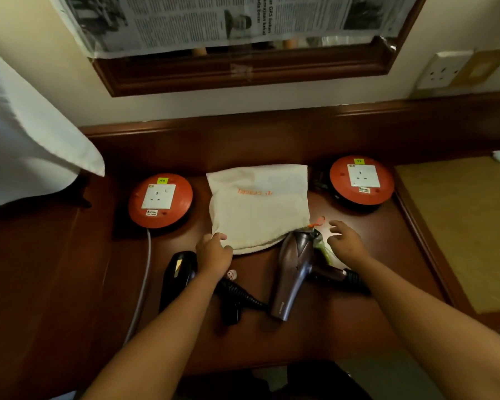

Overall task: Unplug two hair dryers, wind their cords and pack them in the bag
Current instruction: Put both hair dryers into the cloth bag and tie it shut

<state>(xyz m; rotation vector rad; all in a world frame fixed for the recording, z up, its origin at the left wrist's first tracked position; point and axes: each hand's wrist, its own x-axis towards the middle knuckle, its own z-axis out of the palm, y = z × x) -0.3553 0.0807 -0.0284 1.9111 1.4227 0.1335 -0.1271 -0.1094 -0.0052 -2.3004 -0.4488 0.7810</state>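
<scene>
A cream cloth bag [259, 203] with orange lettering lies flat on the wooden desk [315, 327], its mouth toward me. My left hand [214, 252] pinches the bag's near left edge. A brown hair dryer [293, 272] lies with its nozzle end at the bag's mouth, its cord [355, 280] trailing right. My right hand [345, 241] hovers with fingers spread just right of that dryer, holding nothing. A black hair dryer [176, 277] lies left of my left forearm, with its coiled cord and plug [234, 301] beside it.
Two orange round extension reels with white sockets sit on either side of the bag, one at left [160, 201] with a grey cable [143, 284], one at right [362, 180]. A white cloth [26, 140] hangs at left. A wall socket [442, 71] is at upper right.
</scene>
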